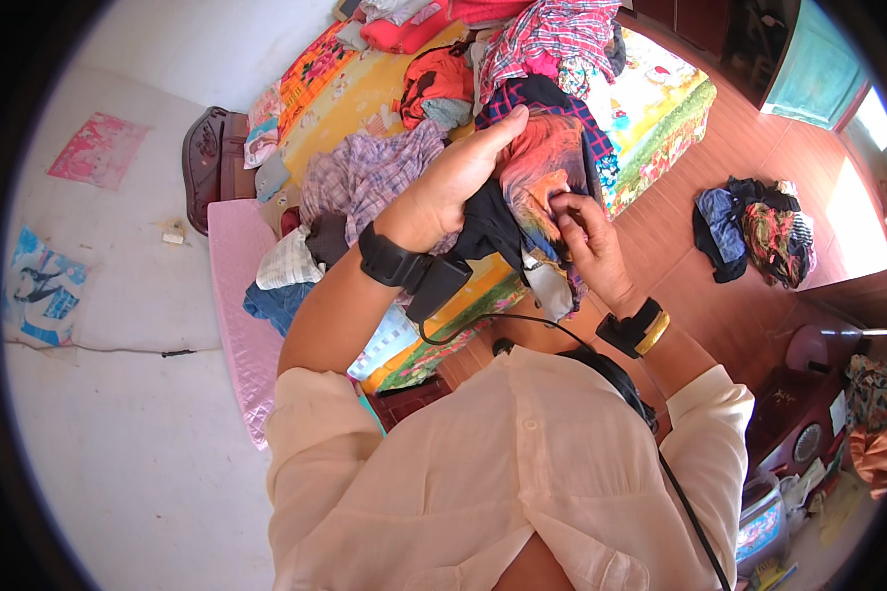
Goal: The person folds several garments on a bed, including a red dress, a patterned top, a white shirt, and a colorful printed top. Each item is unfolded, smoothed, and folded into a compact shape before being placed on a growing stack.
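Over the bed, my left hand (462, 177) lies against an orange, red and dark patterned garment (539, 151), thumb pointing up. My right hand (593, 240) pinches that garment's lower right part between thumb and fingers. Black cloth (491, 221) and a piece of whitish cloth (551, 289) hang under and beside it. A dark blue and pink checked garment (510, 100) lies just beyond. Left of my left hand rests a crumpled pale purple plaid shirt (373, 173). An orange-red and dark garment (436, 81) lies farther back on the bed.
The bed has a yellow patterned sheet (321, 125). Red plaid clothing (551, 37) is heaped at the back. A pile of clothes (758, 229) sits on the tiled floor at right. Jeans (277, 303) lie near the pink quilted cover (244, 318). A black cable (517, 318) runs from my left wrist.
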Motion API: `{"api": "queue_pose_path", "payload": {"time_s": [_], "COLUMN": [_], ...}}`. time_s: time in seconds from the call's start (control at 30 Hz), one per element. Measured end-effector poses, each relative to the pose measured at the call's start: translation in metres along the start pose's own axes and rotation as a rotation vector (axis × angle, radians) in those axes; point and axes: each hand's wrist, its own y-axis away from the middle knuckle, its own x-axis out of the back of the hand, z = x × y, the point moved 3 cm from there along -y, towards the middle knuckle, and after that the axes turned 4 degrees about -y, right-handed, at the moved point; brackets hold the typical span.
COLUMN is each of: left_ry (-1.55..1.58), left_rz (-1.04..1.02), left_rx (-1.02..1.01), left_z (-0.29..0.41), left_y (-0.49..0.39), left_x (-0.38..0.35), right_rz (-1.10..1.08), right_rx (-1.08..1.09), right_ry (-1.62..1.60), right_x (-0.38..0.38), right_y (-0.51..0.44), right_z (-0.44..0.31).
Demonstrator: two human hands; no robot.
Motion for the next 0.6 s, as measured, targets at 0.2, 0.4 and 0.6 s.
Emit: {"api": "queue_pose_path", "payload": {"time_s": [0.2,0.4,0.6], "left_ry": [-0.122,-0.324,-0.387], "left_rz": [0.023,-0.018,-0.105], "left_rx": [-0.027,-0.198,-0.167], "left_z": [-0.006,0.005,0.012], "left_y": [-0.003,-0.005,-0.002], "left_x": [0.002,0.007,0.006], "right_rz": [-0.388,-0.548,-0.238], "right_rx": [-0.25,-0.162,-0.144], "right_ry": [-0.223,-0.152,-0.1], "right_x": [-0.012,-0.013,-0.006], "right_y": [0.003,0.013,0.011], "right_z": [0.018,0.014,0.025]}}
